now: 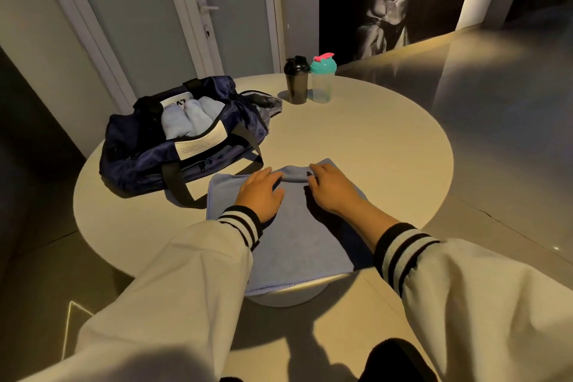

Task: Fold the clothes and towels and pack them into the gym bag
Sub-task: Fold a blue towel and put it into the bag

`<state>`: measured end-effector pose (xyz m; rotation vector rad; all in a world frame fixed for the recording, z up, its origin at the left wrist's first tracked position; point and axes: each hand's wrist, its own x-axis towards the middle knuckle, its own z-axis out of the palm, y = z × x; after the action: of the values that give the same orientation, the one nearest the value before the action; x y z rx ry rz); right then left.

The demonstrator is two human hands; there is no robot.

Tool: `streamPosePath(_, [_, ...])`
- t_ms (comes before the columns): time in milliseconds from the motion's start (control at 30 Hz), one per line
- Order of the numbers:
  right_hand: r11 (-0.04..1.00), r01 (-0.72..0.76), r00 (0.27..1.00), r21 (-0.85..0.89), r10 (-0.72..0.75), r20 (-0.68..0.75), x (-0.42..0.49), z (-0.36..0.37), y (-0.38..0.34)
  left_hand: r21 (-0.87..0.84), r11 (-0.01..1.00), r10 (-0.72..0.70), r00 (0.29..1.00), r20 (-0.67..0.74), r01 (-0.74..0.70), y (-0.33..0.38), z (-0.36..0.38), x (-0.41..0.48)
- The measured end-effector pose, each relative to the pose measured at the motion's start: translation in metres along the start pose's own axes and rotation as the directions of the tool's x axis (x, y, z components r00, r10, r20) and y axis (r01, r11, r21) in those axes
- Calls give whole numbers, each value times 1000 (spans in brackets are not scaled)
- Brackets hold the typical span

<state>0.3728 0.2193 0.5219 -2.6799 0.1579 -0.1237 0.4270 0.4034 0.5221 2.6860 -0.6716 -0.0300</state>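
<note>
Head view. We see a rectangular blue terry-cloth towel (297,236) lying flat on the round beige table (372,146). Its near edge hangs just over the table's rim, and its far end is turned up into a short roll. Our left hand (262,194) rests on the towel with fingers nearly straight, tips against the roll's left end. Our right hand (330,191) curls its fingers over the roll's right end. The open navy-blue fabric gym bag (148,146) stands just beside the towel, to its left, with pale-blue rolled towels (186,121) already inside. A black shaker bottle (297,80) and a clear teal-lidded shaker bottle (322,80) stand side by side at the table's far edge.

We judge the step in hand to be rolling the towel toward the body. To do it well, we move both hands at the same pace so the roll runs straight, press down for a tight roll, and align its ends to match the rolls in the bag.
</note>
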Motion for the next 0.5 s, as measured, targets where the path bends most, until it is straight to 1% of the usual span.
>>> streamPosePath(67, [995,-15,995,-103,25,99,18,8,13,66,998,-7,997,71,2,-6,5,14])
streamPosePath(100, [989,-35,992,-144,51,113,23,12,20,100,995,-2,995,100,-8,-7,8,19])
streamPosePath(200, [973,-149,984,-174,163,69,36,12,41,92,995,17,987,161,-32,-1,19,36])
streamPosePath(267, [954,-240,964,-182,256,72,44,4,51,82,996,28,981,190,-44,5,25,48])
streamPosePath(333, [937,-287,950,-198,305,66,54,-1,55,77,995,41,982,187,-56,10,28,62])
streamPosePath(367, [938,-279,955,-204,294,47,58,0,53,68,996,47,984,173,-60,11,29,69])
streamPosePath(400, [949,-241,968,-202,250,21,61,1,49,53,996,57,987,151,-66,12,29,74])
streamPosePath(433, [964,-180,983,-194,184,6,63,5,45,31,997,69,990,121,-73,13,29,78])
streamPosePath(500, [985,-59,998,-161,65,28,63,13,35,-26,996,88,996,14,-87,10,29,82])
